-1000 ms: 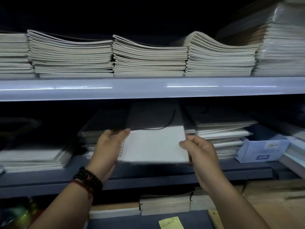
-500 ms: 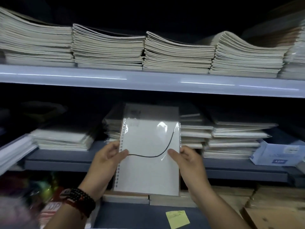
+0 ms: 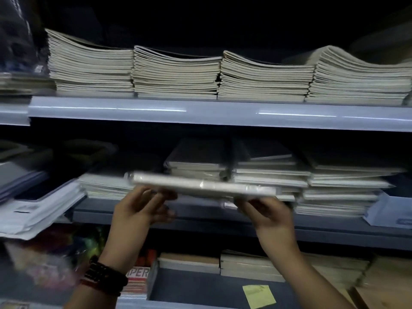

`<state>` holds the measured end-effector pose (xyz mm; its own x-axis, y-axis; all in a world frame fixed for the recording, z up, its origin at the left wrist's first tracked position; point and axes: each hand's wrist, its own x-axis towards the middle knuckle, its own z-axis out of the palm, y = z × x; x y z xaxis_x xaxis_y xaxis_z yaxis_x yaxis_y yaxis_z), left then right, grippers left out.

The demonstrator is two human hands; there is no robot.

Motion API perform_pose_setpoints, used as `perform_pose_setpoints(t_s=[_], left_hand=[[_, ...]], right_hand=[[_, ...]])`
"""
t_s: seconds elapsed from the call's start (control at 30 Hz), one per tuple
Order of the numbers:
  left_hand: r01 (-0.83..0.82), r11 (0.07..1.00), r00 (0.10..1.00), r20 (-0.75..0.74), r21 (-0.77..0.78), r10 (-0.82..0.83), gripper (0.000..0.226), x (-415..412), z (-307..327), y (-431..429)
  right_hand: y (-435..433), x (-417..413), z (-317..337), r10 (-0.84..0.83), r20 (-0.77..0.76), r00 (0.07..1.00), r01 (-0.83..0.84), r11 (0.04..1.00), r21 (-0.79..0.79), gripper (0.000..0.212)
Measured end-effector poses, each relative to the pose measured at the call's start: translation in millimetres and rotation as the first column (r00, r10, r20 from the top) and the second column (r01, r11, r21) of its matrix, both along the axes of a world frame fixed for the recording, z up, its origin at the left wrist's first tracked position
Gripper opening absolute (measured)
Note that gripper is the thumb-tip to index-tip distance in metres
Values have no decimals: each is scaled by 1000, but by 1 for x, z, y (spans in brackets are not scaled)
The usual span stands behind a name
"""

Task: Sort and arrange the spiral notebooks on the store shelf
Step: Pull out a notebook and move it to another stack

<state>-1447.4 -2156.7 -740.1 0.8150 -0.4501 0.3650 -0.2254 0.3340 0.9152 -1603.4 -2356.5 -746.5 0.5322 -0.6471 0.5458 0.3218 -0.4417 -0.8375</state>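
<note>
Notebook (image 3: 200, 186) in shiny clear wrap is held flat just in front of the middle shelf (image 3: 211, 219), with the left hand (image 3: 138, 210) gripping one end and the right hand (image 3: 267, 216) gripping the other.

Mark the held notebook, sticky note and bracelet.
Held notebook (image 3: 196, 184): head view, middle of its wrapped edge.
Sticky note (image 3: 259, 295): head view, centre of the yellow sheet.
Bracelet (image 3: 104, 278): head view, dark beads at mid-band.
</note>
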Motion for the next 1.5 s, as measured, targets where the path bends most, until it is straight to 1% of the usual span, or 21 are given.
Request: perform_pose_setpoints(t_s=[0.07, 0.13, 0.23, 0.27, 0.33, 0.4, 0.53, 0.7, 0.77, 0.8, 0.87, 0.93, 0.97, 1.03, 1.1, 1.17, 1.2, 1.3, 1.37, 1.43, 1.5], left_hand=[[79, 993, 995, -52, -90, -84, 28, 3, -1, 8], [114, 984, 984, -121, -139, -131, 28, 6, -1, 15], [175, 966, 929, -292, -192, -226, 36, 12, 1, 22], [200, 961, 924, -289, -191, -249, 42, 14, 1, 24], [188, 971, 936, -272, -147, -223, 33, 16, 3, 28], [157, 984, 934, -310, -88, -177, 35, 19, 4, 32], [67, 998, 953, -296, -19, -70, 39, 23, 7, 35], [19, 997, 946, -320, -79, -43, 40, 24, 5, 39], [15, 987, 931, -359, -162, -73, 41, 25, 3, 37], [8, 982, 927, -368, -189, -78, 42, 26, 2, 36], [-2, 981, 927, -369, -195, -72, 43, 28, 0, 34], [6, 984, 921, -381, -177, -75, 44, 32, -5, 33], [37, 985, 920, -379, -166, -99, 45, 34, -6, 34], [219, 969, 914, -325, -116, -245, 46, 36, -6, 35], [370, 928, 885, -321, 47, -337, 47, 34, -5, 37], [419, 878, 875, -363, 232, -321, 48, 35, -7, 39], [432, 861, 871, -373, 269, -320, 47, 34, -8, 40], [417, 886, 864, -390, 204, -317, 53, 39, -17, 41], [372, 917, 880, -368, 141, -300, 41, 42, -22, 38], [334, 938, 888, -365, 93, -280, 30, 45, -28, 34], [281, 958, 898, -367, 61, -240, 28, 48, -32, 32]], right_hand=[[1, 3, -2, 26, 13, 1000, -25, 999, -48, 17], [2, 7, -2, 27, -14, 1000, -28, 993, -111, 24], [8, 15, -1, 21, 5, 1000, -21, 995, -99, 31], [9, 18, -1, 24, 6, 1000, -23, 995, -101, 31], [10, 23, -3, 47, -14, 999, -48, 995, -92, 24], [13, 26, -3, 116, -17, 993, -116, 993, -2, 34], [26, 32, 0, 173, -11, 985, -169, 971, 168, 35], [32, 36, 4, 233, -65, 970, -193, 908, 371, 28], [33, 36, 6, 328, -105, 939, -235, 834, 499, 23], [35, 36, 7, 399, -132, 908, -279, 807, 520, 25], [38, 36, 6, 483, -149, 863, -349, 783, 515, 26], [40, 37, 6, 481, -100, 871, -369, 775, 513, 29], [39, 37, 5, 469, -79, 880, -366, 775, 515, 31], [36, 38, 4, 446, -52, 894, -358, 778, 516, 33], [33, 38, 5, 423, -42, 905, -345, 788, 510, 36], [29, 38, 4, 391, -31, 920, -325, 804, 499, 38], [27, 38, 3, 372, -28, 928, -311, 812, 494, 40], [22, 39, 0, 335, -27, 942, -280, 828, 487, 44], [21, 38, 2, 365, -63, 929, -296, 834, 465, 43], [24, 38, 6, 445, -164, 881, -331, 824, 460, 46], [28, 43, 6, 515, -224, 828, -377, 806, 457, 53]])
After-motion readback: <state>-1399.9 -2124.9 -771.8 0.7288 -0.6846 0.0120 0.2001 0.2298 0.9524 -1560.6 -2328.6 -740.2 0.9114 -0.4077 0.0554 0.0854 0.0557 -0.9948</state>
